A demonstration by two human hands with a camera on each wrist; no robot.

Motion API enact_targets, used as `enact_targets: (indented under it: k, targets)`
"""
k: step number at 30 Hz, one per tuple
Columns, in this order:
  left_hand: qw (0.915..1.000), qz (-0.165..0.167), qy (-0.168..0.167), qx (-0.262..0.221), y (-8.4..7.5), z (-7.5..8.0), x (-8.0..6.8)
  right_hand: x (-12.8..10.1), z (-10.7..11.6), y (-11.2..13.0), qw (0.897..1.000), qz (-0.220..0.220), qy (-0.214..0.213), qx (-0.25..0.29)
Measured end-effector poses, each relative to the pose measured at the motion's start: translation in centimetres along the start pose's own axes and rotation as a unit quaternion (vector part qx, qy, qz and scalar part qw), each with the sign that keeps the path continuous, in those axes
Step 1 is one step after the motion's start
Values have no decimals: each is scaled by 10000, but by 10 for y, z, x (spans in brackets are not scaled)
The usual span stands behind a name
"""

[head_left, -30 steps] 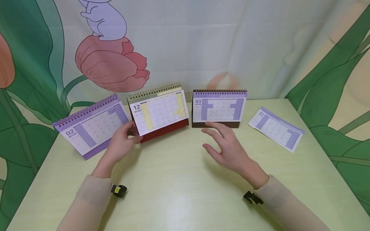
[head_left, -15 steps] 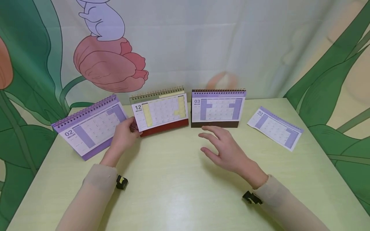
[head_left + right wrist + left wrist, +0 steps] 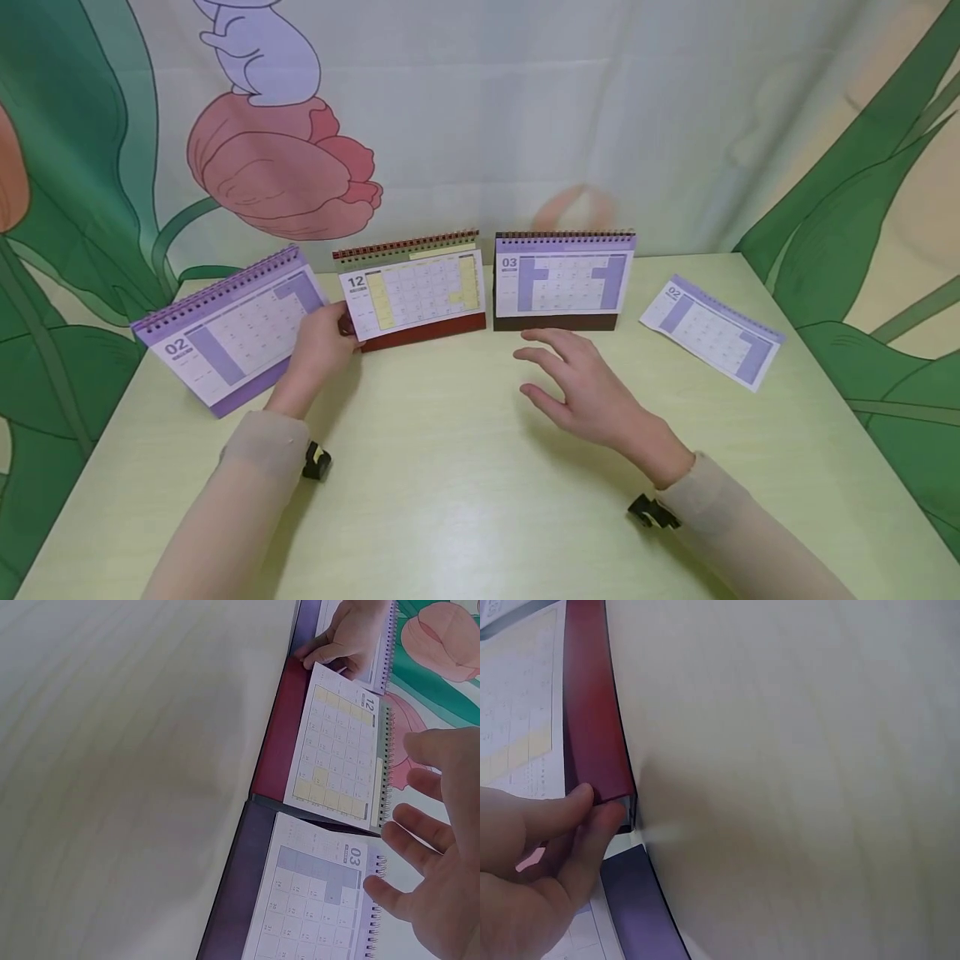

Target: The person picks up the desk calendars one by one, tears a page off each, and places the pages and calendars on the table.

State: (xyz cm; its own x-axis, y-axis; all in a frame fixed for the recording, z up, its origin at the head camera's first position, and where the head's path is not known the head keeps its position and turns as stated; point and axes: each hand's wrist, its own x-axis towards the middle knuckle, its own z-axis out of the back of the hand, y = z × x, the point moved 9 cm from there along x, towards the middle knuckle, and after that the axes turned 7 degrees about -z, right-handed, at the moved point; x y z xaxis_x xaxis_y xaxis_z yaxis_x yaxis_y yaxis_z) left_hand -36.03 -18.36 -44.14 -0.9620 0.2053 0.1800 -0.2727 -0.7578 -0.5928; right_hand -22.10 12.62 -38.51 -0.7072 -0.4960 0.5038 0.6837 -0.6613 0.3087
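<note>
One red-based calendar (image 3: pixel 420 292) stands, in the head view, on the table (image 3: pixel 465 517) between a purple calendar (image 3: pixel 243 325) and a dark-based calendar (image 3: pixel 566 283); a loose sheet (image 3: pixel 712 333) lies at right. Left-wrist view: the left hand (image 3: pixel 536 862) pinches the red base's corner between thumb and finger. Right-wrist view: the right hand (image 3: pixel 442 847), fingers parted, holds nothing near the dark-based calendar.

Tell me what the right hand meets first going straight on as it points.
Probably the 03 calendar, near its lower left corner; depth is unclear, and if the right hand bears slightly more left, it would meet the 12 calendar instead.
</note>
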Motion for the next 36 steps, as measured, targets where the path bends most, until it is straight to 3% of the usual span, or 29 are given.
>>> enact_targets:
  k: [11, 26, 36]
  targets:
    - [9993, 7, 342, 169, 5, 4, -8, -1, -4, -5, 9997, -82, 211, -35]
    - [9973, 377, 633, 24, 16, 29, -56, -3, -11, -11, 9976, -272, 604, -194]
    - [9916, 528, 1177, 92, 37, 38, -87, -4, -16, -12, 9962, -364, 765, -185]
